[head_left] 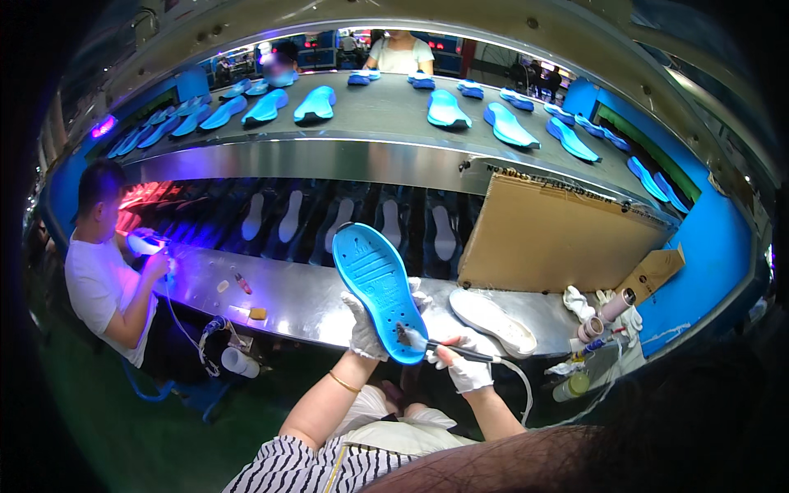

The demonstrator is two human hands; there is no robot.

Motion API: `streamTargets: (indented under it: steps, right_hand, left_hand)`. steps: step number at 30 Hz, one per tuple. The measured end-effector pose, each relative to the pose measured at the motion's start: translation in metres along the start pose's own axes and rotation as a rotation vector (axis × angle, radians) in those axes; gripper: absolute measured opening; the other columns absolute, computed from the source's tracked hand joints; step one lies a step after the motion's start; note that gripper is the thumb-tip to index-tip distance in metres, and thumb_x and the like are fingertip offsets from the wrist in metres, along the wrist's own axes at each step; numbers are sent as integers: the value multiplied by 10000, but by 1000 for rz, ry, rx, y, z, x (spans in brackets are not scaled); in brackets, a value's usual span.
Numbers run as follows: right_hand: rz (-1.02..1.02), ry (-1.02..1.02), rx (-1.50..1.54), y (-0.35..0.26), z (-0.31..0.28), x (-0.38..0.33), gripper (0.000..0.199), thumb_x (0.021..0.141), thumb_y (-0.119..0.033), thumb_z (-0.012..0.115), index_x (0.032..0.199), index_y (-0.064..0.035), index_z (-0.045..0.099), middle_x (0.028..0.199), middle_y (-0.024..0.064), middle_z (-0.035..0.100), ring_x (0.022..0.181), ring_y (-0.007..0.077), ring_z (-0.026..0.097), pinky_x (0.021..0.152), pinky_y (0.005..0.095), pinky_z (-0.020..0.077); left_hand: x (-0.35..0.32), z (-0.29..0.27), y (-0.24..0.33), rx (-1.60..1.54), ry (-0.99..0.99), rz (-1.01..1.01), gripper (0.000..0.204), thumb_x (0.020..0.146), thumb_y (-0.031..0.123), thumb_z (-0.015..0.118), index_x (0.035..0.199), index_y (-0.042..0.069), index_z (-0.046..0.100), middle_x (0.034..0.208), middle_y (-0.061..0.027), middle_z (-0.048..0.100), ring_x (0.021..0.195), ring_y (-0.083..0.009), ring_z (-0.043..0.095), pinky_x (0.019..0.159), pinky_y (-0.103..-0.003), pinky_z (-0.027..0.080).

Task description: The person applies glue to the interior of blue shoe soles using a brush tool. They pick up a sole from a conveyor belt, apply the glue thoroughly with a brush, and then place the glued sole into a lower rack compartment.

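My left hand (pixel 364 330), in a white glove, is closed around the edge of a blue shoe sole (pixel 374 271) and keeps it tilted up above the bench edge. Small holes and raised ribs show on the sole's face. My right hand (pixel 468 371), gloved with some fingertips bare, grips a black-handled brush (pixel 472 354). Its pale bristles touch the sole's heel end, beside the dark holes. From the handle's end a clear tube (pixel 526 390) curves down. A white sole (pixel 491 320) lies on the metal bench, just beyond my right hand.
Blue soles (pixel 448 108) sit along the upper conveyor (pixel 374 107); paler soles (pixel 391 223) lie on a lower dark one. A cardboard sheet (pixel 559 234) leans at right, near thread-like spools (pixel 616 304). A co-worker (pixel 107 271) works at left; a yellow-tipped brush (pixel 257 314) lies on the bench (pixel 304 304).
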State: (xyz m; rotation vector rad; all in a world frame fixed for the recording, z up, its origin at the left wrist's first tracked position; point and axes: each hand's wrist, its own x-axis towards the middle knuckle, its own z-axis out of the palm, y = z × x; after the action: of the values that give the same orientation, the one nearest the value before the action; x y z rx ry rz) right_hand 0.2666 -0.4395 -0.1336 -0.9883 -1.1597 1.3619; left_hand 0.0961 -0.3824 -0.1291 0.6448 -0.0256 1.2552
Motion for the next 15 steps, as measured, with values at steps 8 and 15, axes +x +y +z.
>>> streamTargets:
  steps: [8, 15]
  right_hand:
    - [64, -147, 383, -10, -1, 8, 130, 712, -40, 661, 794, -38, 560, 811, 56, 584, 708, 142, 556, 671, 250, 436]
    - [-13, -320, -374, -19, -7, 19, 94, 732, -20, 673, 803, -41, 616, 812, 53, 611, 739, 123, 577, 664, 252, 476]
  left_hand:
    - [11, -7, 15, 262, -104, -114, 1046, 614, 800, 438, 1311, 24, 353, 1196, -165, 513, 1038, -293, 557, 881, -431, 474]
    - [29, -18, 29, 458, -119, -331, 904, 622, 602, 692, 1259, 21, 421, 1133, -140, 554, 992, -227, 571, 836, -353, 499]
